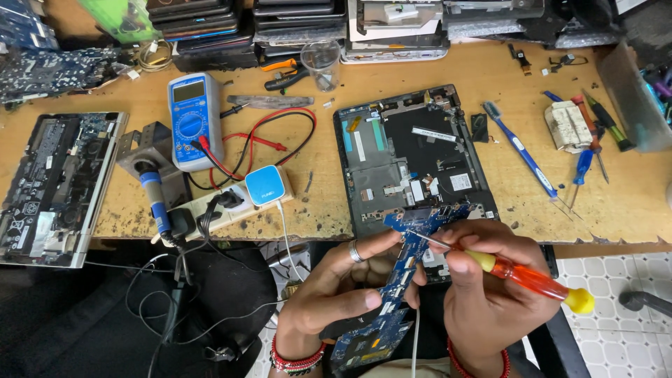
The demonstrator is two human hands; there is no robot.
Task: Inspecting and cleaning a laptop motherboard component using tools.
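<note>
1. Down low, the left hand (336,294) is curled around a blue circuit board (399,280), thumb pressed across its face, holding it tilted above the lap.
2. Just right of it, the right hand (483,287) pinches a red-handled screwdriver (518,274), tip touching the board's upper end.
3. Behind both, an opened laptop chassis (409,157) lies on the wooden bench (504,91).

Bare bench lies between the laptop shell (413,157) and toothbrush (521,150), and right of it toward the screwdrivers (595,133). Leftward, multimeter (192,119), leads (269,140) and power strip (234,203) block passage.
</note>
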